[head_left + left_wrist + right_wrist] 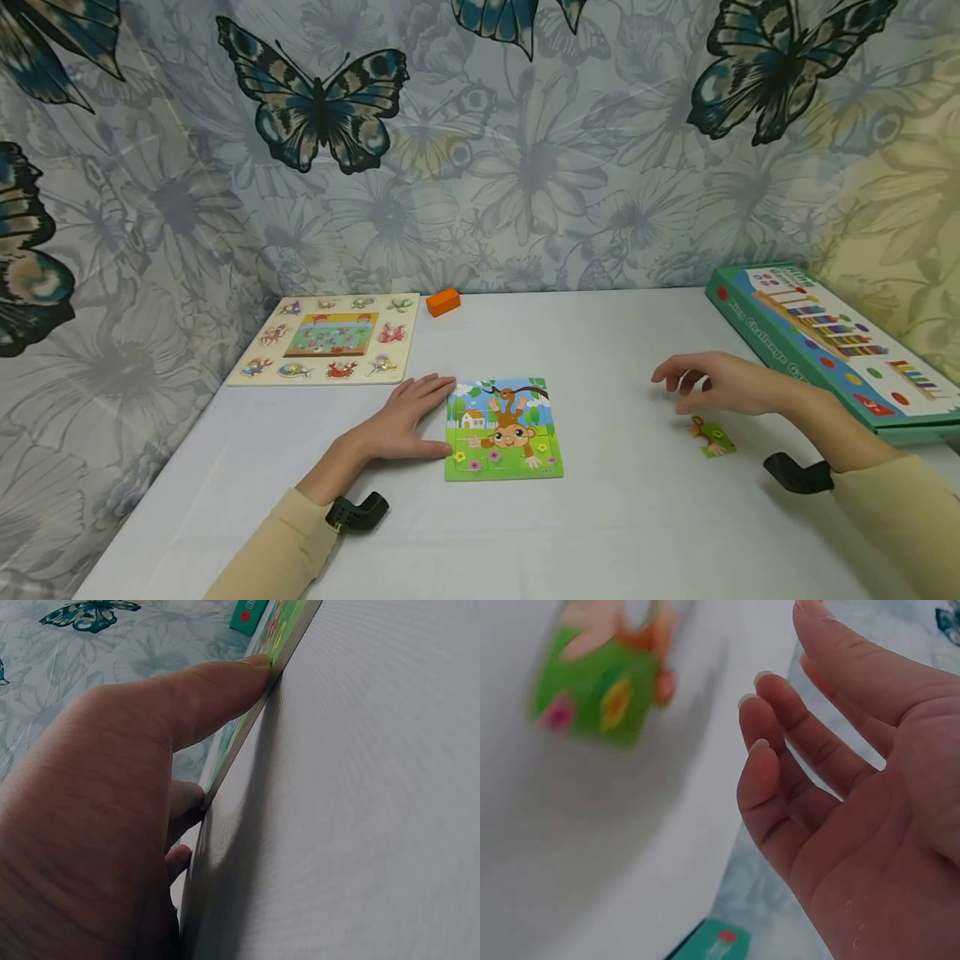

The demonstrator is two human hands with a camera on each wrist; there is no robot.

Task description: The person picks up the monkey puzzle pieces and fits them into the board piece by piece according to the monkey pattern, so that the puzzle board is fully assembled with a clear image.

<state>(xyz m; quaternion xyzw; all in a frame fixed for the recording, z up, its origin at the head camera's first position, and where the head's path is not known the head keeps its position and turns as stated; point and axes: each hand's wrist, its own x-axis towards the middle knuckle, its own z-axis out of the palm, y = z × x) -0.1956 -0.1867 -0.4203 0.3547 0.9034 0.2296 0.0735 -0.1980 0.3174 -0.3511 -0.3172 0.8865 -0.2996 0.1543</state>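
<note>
A square jigsaw puzzle with an upside-down monkey on green grass lies flat on the table. My left hand rests at its left side, the thumb touching the lower edge and fingertips near the upper corner. In the left wrist view, the thumb presses against the rim of the puzzle. My right hand hovers over the right part of the table, fingers loosely bent around nothing. Just below it is a small green puzzle piece with a brown monkey part, blurred in the right wrist view; I cannot tell whether it touches the table.
A cream peg board with sea animals lies at the back left. Next to it stands an orange block. A green game box occupies the right side, close behind my right forearm. A butterfly-patterned cloth backs the table.
</note>
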